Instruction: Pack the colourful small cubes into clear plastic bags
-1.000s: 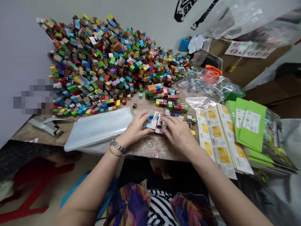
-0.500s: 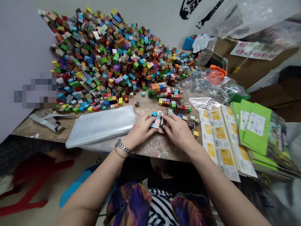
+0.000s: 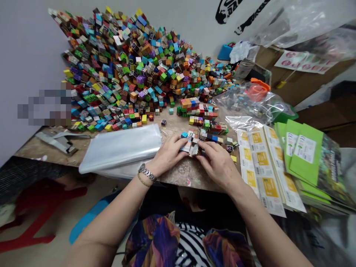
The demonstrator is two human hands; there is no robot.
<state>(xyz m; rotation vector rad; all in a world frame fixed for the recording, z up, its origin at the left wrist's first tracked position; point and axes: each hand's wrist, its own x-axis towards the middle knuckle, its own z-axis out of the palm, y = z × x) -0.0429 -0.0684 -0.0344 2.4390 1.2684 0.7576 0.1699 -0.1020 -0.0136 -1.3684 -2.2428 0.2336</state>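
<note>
Between my hands a small cluster of printed cube blocks (image 3: pixel 192 142), pale, grey and brown, lies close to the table's front edge. My left hand (image 3: pixel 170 152), with a metal watch (image 3: pixel 147 172) on the wrist, has its thumb and fingers closed on the cluster's left side. From the right, my right hand (image 3: pixel 218 161) pinches the other side with thumb and fingertips. A light blue block (image 3: pixel 184 135) sits just beyond my left fingertips. Short rows of blocks (image 3: pixel 203 114) stand behind the cluster. Fingers hide part of what is gripped.
A big heap of coloured blocks (image 3: pixel 133 66) fills the back. Clear plastic bags (image 3: pixel 122 148) lie at left beside a metal tool (image 3: pixel 57 142). Sticker sheets (image 3: pixel 258 163), green booklets (image 3: pixel 306 152) and a plastic bag of small pieces (image 3: pixel 247 102) are at right.
My right hand has shifted slightly right and toward me, its fingers drawn back a little, so more of the block cluster shows. The whole view has moved slightly.
</note>
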